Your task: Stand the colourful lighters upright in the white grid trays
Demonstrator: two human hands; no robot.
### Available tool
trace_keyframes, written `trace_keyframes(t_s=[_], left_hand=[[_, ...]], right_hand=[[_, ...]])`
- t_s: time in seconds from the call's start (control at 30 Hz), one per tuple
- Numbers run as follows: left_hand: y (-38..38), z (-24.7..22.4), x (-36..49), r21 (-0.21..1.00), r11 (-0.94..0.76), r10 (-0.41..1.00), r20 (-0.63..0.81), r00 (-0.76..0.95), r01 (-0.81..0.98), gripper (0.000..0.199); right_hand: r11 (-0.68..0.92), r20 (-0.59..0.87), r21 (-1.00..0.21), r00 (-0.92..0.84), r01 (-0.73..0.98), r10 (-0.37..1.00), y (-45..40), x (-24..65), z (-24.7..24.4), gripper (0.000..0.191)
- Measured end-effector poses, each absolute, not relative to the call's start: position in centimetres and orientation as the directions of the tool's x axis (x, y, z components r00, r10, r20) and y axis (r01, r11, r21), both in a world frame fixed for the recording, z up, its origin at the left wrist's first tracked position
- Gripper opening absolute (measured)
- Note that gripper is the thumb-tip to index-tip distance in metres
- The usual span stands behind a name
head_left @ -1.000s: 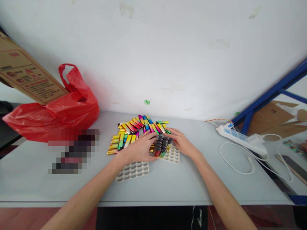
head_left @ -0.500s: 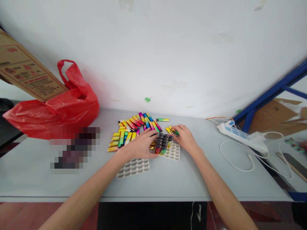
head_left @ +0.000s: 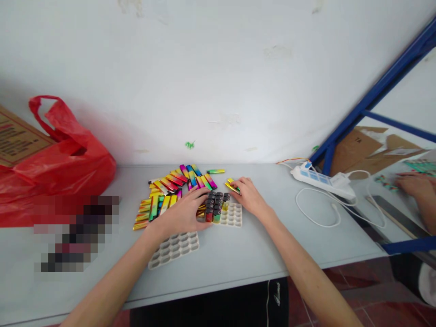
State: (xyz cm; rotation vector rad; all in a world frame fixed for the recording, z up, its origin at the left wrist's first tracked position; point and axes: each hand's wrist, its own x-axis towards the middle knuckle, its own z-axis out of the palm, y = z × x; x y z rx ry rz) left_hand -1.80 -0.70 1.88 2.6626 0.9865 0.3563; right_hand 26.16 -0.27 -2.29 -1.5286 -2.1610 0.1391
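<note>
One white tray [head_left: 175, 247] lies nearest, behind the front edge of the table [head_left: 245, 254]. Past it, the left hand [head_left: 182, 209] curves round black-topped lighters [head_left: 214, 206] standing in a second tray [head_left: 235, 215]; whether it grips, I can't tell. The right hand [head_left: 250, 195] pinches some gold lighters [head_left: 232, 185], just drawn off the loose pile [head_left: 166, 181] alongside, so they're singled out now. The table gives elbow room rightward to the power strip [head_left: 322, 181].

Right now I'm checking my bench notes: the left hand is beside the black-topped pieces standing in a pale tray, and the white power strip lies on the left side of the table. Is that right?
Not quite: the white power strip lies on the right side of the table, as the head view shows. The rest is right.
</note>
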Motion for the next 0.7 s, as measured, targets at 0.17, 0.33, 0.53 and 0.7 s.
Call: trace_keyframes(t_s=[0.17, 0.33, 0.53, 0.7], left_hand=[[-0.6, 1.9, -1.7, 0.349, -0.730, 0.661, 0.147, 0.735, 0.587, 0.072], [-0.5, 1.9, -1.8, 0.373, -0.731, 0.657, 0.158, 0.737, 0.572, 0.074], [-0.5, 1.5, -1.6, 0.363, -0.713, 0.680, 0.149, 0.718, 0.600, 0.078], [-0.4, 0.9, -1.3, 0.339, -0.726, 0.676, 0.192, 0.712, 0.598, 0.074]], right_hand=[[0.385, 0.425, -0.397, -0.205, 0.833, 0.882, -0.7, 25.8, -1.4, 0.024], [0.310, 0.427, -0.613, -0.026, 0.726, 0.904, -1.2, 26.1, -0.1, 0.034], [0.205, 0.316, -0.843, 0.149, 0.498, 0.937, -0.9, 26.8, -0.1, 0.040], [0.195, 0.237, -0.963, 0.243, 0.186, 0.941, -0.6, 26.6, 0.1, 0.041]])
